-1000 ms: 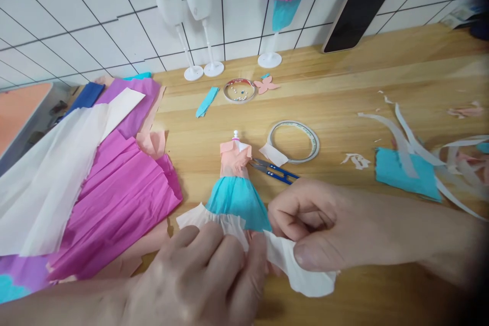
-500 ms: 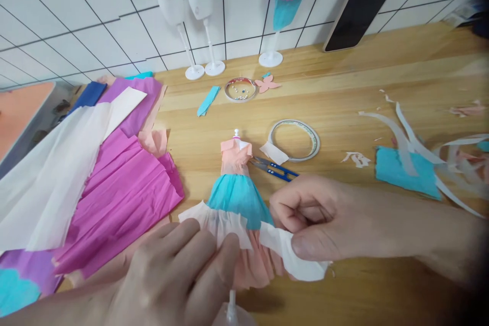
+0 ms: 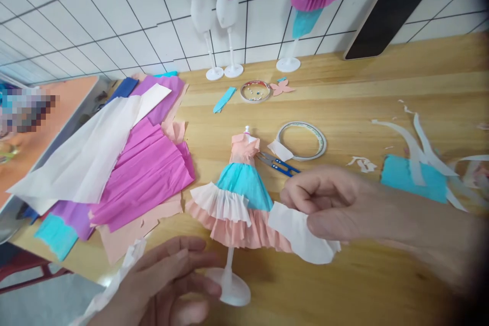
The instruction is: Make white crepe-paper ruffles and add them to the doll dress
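A small dress form (image 3: 244, 175) on a white stand lies on the wooden table, with a peach bodice, turquoise skirt and peach ruffle. A white pleated strip (image 3: 225, 201) covers the left part of the skirt. My right hand (image 3: 328, 204), right of the skirt, pinches a white paper piece (image 3: 301, 234) between thumb and fingers. Near the stand's round base (image 3: 237, 290), my left hand (image 3: 171, 280) has its fingers apart and holds nothing. A long white strip (image 3: 122, 275) shows behind its wrist.
Blue snips (image 3: 280, 164) and a tape roll (image 3: 324, 142) lie beyond my right hand. Magenta paper (image 3: 145, 178) and other sheets cover the left. White strips (image 3: 428, 147) and turquoise paper (image 3: 414, 178) lie right. Dress forms (image 3: 229, 20) stand against the tiled wall.
My left hand has let go of the skirt's white strip and moved down, its fingers now spread. The ruffle and stand base are uncovered. The camera view has shifted left.
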### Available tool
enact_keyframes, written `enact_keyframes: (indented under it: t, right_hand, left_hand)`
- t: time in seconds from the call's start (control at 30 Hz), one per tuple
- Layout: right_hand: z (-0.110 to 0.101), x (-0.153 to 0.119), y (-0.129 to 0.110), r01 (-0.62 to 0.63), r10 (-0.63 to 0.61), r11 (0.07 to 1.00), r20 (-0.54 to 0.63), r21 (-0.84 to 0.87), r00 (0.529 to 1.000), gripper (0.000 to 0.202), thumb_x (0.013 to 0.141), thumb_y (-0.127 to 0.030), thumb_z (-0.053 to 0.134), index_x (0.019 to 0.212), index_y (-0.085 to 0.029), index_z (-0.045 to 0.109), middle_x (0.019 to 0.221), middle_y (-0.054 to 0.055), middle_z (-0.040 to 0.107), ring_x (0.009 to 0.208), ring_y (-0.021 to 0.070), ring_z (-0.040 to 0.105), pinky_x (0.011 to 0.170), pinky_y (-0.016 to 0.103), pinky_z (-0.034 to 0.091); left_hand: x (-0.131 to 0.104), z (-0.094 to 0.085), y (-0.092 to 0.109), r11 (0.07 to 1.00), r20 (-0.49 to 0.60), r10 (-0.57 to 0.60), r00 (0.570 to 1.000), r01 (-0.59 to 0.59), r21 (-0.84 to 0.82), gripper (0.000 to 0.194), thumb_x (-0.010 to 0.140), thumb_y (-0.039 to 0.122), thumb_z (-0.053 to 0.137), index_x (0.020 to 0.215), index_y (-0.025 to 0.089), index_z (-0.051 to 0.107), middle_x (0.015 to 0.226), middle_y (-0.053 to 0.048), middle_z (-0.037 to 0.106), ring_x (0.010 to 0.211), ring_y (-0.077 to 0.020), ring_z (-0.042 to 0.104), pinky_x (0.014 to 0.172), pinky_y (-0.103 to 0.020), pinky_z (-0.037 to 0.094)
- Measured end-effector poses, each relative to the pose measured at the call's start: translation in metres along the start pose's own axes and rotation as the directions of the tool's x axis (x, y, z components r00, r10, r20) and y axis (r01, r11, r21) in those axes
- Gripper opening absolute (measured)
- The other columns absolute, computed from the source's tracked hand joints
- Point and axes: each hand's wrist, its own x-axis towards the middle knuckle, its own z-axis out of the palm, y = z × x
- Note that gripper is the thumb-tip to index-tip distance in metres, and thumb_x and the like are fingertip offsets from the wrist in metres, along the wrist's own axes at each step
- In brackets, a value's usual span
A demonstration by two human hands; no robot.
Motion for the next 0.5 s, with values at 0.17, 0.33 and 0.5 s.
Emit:
enact_keyframes:
  t: [0.17,0.33,0.5]
  right_hand:
    - [0.005,-0.004,0.001,0.022,-0.022,1.0,-0.012,0.005,1.0,0.044,0.071,-0.048,0.071,0.062,-0.018,0.041,0.059,-0.006,0.041,0.052,0.0063,0.039,0.043,0.017,0.03]
    - [0.003,-0.002,0.0,0.049,-0.049,0.999,-0.007,-0.019,0.999,0.042,0.071,-0.045,0.072,0.061,-0.018,0.043,0.057,-0.006,0.044,0.048,0.0053,0.04,0.039,0.016,0.03]
    - [-0.003,0.004,0.005,0.115,-0.114,0.993,-0.033,0.012,0.993,0.039,0.072,-0.044,0.072,0.063,-0.018,0.044,0.057,-0.005,0.046,0.049,0.0066,0.04,0.041,0.019,0.029]
  left_hand:
    - [0.005,0.008,-0.007,0.984,0.064,0.154,0.986,-0.147,-0.103,0.034,0.083,0.036,0.061,0.11,0.016,0.061,0.119,-0.012,0.061,0.108,-0.0221,0.06,0.093,-0.031,0.048]
    - [0.015,0.023,-0.005,0.969,0.186,0.246,0.951,-0.244,-0.036,0.03,0.086,0.042,0.056,0.093,0.013,0.062,0.09,-0.009,0.061,0.087,-0.018,0.059,0.08,-0.031,0.049]
    - [0.014,0.032,0.003,0.974,0.138,0.224,0.965,-0.219,-0.051,0.022,0.084,0.036,0.06,0.084,0.014,0.061,0.08,-0.006,0.058,0.074,-0.0144,0.055,0.065,-0.025,0.044]
